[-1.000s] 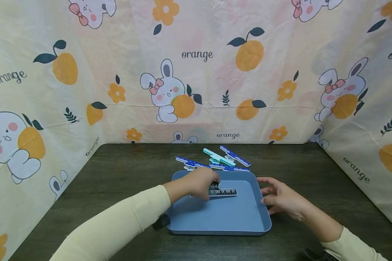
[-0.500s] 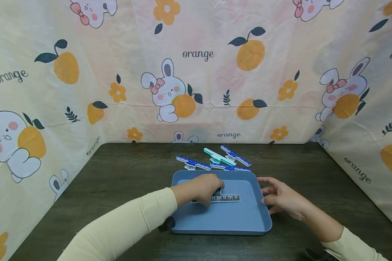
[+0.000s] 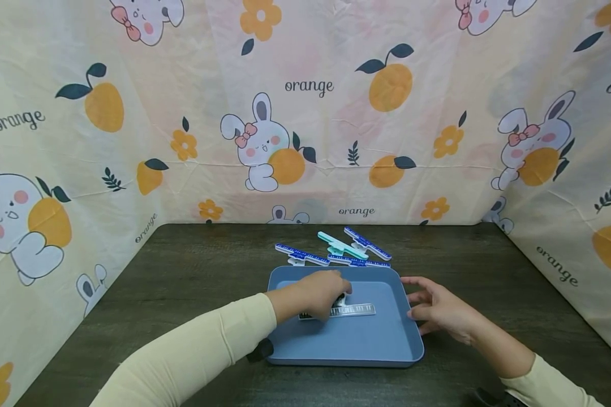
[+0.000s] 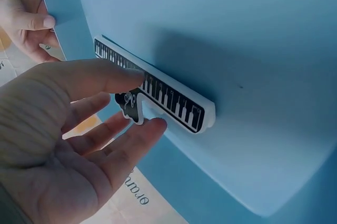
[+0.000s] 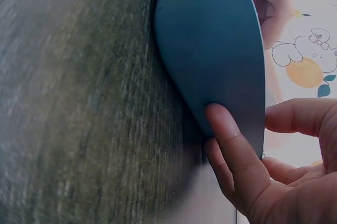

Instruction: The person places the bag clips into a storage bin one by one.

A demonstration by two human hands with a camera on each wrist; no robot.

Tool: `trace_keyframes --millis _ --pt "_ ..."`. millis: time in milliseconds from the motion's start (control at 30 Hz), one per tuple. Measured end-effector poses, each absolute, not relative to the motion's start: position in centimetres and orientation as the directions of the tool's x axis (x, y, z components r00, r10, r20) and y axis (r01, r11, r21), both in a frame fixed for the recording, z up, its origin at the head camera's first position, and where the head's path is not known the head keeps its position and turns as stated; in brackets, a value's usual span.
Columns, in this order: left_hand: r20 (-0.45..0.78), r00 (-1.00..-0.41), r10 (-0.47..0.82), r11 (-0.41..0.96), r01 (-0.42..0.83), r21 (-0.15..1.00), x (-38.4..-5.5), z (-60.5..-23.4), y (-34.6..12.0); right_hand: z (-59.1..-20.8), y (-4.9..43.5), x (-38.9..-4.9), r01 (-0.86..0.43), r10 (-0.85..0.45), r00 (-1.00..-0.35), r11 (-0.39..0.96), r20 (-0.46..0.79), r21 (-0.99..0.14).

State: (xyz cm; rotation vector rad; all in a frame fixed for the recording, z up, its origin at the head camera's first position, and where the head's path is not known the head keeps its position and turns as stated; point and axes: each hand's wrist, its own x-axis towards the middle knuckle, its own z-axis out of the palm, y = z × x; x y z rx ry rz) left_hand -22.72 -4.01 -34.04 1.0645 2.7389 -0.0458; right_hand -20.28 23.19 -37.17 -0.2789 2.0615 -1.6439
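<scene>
A black and white clip (image 3: 356, 310) with a piano-key pattern is in the blue tray (image 3: 356, 345). My left hand (image 3: 322, 294) pinches it near the middle, covering part of its bar in the head view. In the left wrist view the thumb lies over the clip's key bar (image 4: 174, 100), with the fingers around its black handle tab (image 4: 130, 109). My right hand (image 3: 440, 308) touches the tray's right side with spread fingers. Seen from the right wrist, one fingertip (image 5: 224, 118) rests against the tray's outer wall (image 5: 210, 39).
Behind the tray lie several more clips: a teal one (image 3: 342, 245) and blue ones, such as the one at the far right (image 3: 368, 243) and one at the left (image 3: 301, 254). The dark wooden table (image 3: 209, 254) ends at a printed cloth backdrop (image 3: 331, 130).
My left hand has moved a little right and nearer with the clip, then nearly stopped. The clip's bar has tilted and now catches the light. The right hand stays put.
</scene>
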Motion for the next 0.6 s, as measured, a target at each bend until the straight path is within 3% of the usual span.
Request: trace_keyframes --millis 600 --pt "-0.113 -0.727 0.678 0.732 0.681 0.013 -21.5 -32.9 -4.9 -37.0 23.1 -20.2 0.146 -0.438 -0.863 0.263 -0.253 -0.954"
